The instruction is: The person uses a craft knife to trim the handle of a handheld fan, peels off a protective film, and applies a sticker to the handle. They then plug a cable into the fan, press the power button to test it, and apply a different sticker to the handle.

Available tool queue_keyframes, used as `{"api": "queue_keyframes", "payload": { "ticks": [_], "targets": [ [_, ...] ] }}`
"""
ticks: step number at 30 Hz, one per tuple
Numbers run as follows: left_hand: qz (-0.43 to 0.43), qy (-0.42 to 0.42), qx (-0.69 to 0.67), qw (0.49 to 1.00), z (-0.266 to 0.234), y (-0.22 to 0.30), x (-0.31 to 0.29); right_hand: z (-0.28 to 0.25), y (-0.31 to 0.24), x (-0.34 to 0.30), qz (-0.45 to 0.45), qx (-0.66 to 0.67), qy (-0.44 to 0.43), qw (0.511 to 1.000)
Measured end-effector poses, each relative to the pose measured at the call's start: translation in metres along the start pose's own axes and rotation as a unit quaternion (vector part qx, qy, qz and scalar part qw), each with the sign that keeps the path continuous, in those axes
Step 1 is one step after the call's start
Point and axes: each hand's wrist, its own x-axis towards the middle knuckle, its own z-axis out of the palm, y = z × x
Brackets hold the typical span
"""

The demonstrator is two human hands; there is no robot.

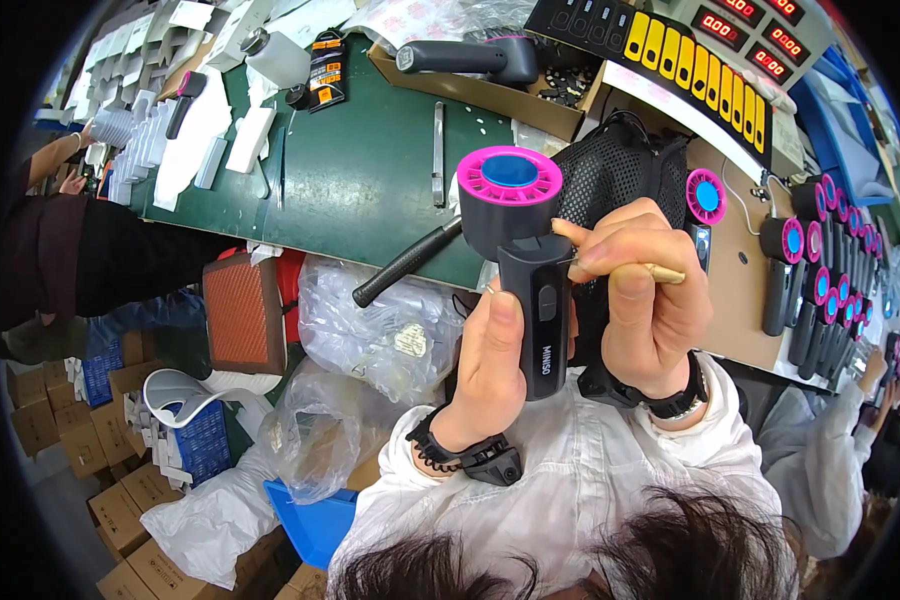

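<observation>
A black handheld fan point(548, 345) stands upright before my chest, with a magenta ring and a blue centre on its head. My left hand point(492, 365) is closed round its handle from the left side. In my right hand point(653, 305), fingers pinch a slim tool with a tan handle end point(664, 273). The tool's thin tip meets the fan's side just below the head; the exact contact spot is too small to make out. Behind the fan, a black ribbed grip point(407, 266) juts over the green table's front edge.
A cardboard box point(560, 118) holds small dark parts and another fan point(470, 60). A black mesh bag point(620, 165) lies behind my right hand. Several finished-looking fans point(820, 290) line the right side. Plastic bags point(375, 320) sit below the green table point(370, 170). Other people work at both sides.
</observation>
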Motion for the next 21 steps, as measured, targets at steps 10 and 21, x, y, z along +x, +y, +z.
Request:
{"api": "queue_keyframes", "payload": {
  "ticks": [10, 21],
  "targets": [
    [-0.011, -0.034, 0.011, 0.999, -0.004, -0.004, 0.002, -0.006, -0.007, 0.006, 0.159, 0.136, 0.002, 0.978],
    [-0.039, -0.002, -0.016, 0.999, 0.002, 0.001, -0.002, -0.004, -0.012, 0.002, 0.208, 0.233, 0.037, 0.949]
  ]
}}
